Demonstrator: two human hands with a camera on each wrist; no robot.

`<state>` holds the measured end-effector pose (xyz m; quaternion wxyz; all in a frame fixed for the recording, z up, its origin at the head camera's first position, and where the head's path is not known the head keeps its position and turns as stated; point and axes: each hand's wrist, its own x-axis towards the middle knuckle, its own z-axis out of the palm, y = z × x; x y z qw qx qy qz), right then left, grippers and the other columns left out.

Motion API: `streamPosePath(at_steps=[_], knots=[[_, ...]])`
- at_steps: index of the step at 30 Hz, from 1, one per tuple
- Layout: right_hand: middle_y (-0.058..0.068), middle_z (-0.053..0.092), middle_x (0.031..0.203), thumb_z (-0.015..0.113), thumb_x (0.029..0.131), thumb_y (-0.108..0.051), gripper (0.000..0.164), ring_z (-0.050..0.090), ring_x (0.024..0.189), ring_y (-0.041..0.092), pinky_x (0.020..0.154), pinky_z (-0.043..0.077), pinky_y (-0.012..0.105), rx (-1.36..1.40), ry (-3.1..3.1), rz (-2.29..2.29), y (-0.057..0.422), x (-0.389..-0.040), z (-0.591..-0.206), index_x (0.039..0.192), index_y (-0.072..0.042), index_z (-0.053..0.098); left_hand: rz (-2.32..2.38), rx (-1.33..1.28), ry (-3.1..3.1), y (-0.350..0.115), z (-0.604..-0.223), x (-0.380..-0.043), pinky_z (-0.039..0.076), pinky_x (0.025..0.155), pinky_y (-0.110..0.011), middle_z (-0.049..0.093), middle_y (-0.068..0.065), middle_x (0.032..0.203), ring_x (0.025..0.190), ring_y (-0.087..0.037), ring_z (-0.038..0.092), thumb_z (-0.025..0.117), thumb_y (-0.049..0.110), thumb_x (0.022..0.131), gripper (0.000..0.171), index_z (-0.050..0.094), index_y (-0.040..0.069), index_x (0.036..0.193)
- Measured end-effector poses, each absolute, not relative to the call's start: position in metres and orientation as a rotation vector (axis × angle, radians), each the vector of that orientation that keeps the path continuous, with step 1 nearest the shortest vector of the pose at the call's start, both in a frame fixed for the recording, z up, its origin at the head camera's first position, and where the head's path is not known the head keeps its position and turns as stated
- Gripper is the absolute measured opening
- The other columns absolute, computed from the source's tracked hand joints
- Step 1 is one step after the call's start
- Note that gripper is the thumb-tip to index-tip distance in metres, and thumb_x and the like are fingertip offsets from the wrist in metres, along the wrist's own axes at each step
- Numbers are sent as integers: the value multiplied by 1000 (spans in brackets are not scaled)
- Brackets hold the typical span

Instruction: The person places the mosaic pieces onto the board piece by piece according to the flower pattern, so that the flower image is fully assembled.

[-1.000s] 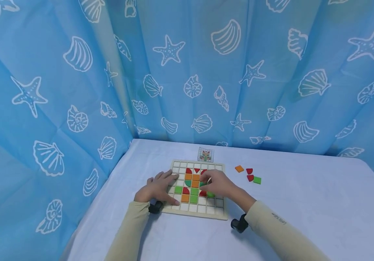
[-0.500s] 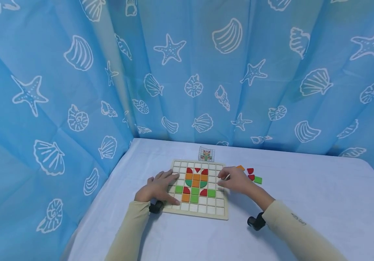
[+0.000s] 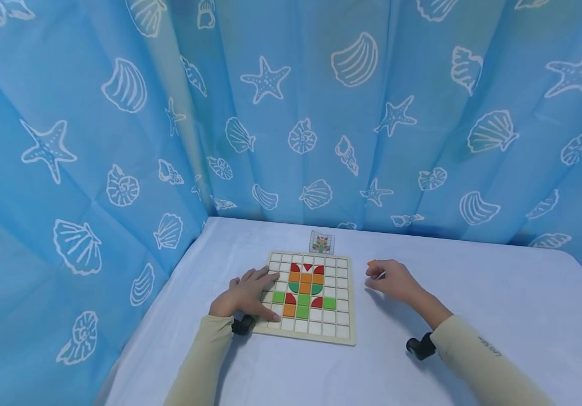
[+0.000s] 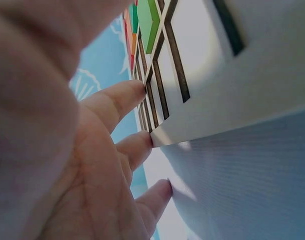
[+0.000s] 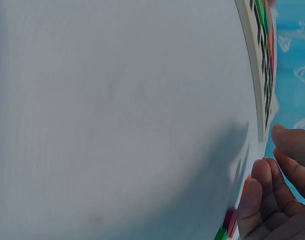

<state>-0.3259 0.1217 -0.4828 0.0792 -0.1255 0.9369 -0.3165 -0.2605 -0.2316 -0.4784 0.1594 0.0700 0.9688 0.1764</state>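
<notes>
A square wooden grid board (image 3: 328,340) lies on the table, with red, orange and green tiles set in it as a flower-like pattern. Spread across the board's left side, my left hand (image 3: 247,293) rests with straight fingers; the left wrist view has its fingertips (image 4: 137,90) at the frame's edge. My right hand (image 3: 394,279) hovers to the right of the board, fingers loosely bent and nothing seen between them. An orange tile (image 3: 371,262) peeks out past its fingertips. Beneath that hand, red (image 5: 230,220) and green (image 5: 221,234) pieces show in the right wrist view.
Behind the board lies a small pattern card (image 3: 321,242) with a flower on a grid. A white cloth (image 3: 498,299) covers the table. A blue shell-print curtain (image 3: 280,113) hangs along the back and left.
My right hand has moved right, from the board's tiles to over the loose pieces, which it now mostly hides. The left hand has stayed on the board.
</notes>
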Motion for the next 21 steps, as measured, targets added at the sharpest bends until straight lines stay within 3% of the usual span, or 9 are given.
streamPosePath(at_steps=[11, 21], knots=[[12, 67, 100, 72, 90, -19, 27, 60, 88, 24, 74, 58, 31, -275, 2817, -971, 151, -338, -477, 112, -2, 68, 499, 203, 2746, -232, -477, -261, 15, 117, -67, 21, -6, 165, 151, -38, 15, 85, 55, 68, 104, 34, 28, 155], [22, 63, 118, 68, 93, -15, 32, 58, 107, 37, 87, 57, 43, -198, 2849, -959, 171, -350, -478, 121, 0, 63, 504, 210, 2753, -233, -480, -263, 16, 116, -67, 22, -5, 165, 151, -37, 16, 85, 57, 67, 105, 34, 29, 154]])
